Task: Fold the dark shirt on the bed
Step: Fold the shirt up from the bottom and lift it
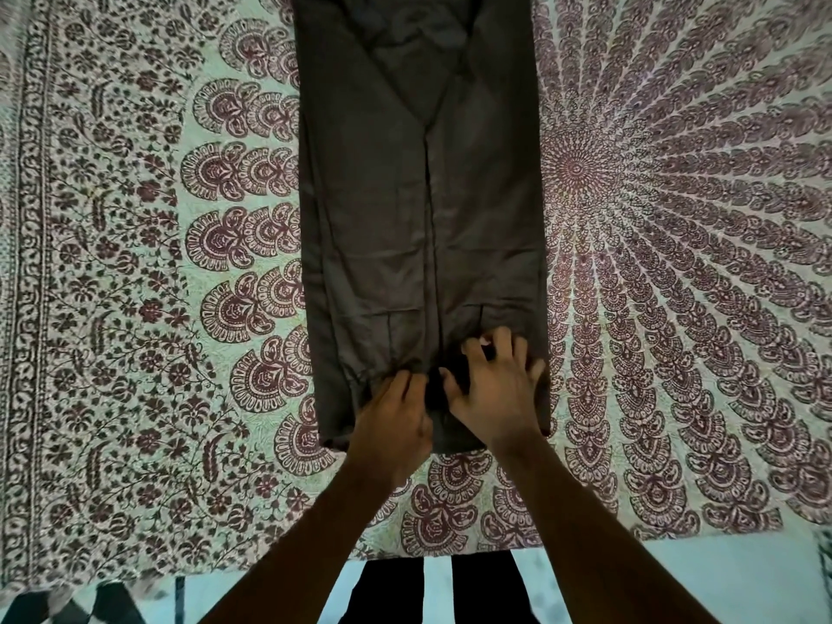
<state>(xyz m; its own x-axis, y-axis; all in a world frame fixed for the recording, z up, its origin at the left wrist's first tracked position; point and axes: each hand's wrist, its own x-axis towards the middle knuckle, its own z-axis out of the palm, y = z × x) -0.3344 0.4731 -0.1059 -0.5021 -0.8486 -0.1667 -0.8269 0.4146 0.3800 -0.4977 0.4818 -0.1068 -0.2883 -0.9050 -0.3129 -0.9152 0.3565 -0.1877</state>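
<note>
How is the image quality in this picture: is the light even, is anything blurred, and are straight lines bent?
Head view: dim, greenish, flat light with no glare; the dark shirt shows only faint creases. Both hands, left and right, look a little soft. The patterned bedspread smears toward the edges, and its border bows, a wide-angle distortion.

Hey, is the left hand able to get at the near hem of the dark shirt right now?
Probably yes: the left hand already rests on the dark shirt by its near hem, nothing lying between.

Dim, flat, greenish light, no hard shadows or glare; wide-angle bowing at the edges, slight softness throughout.
</note>
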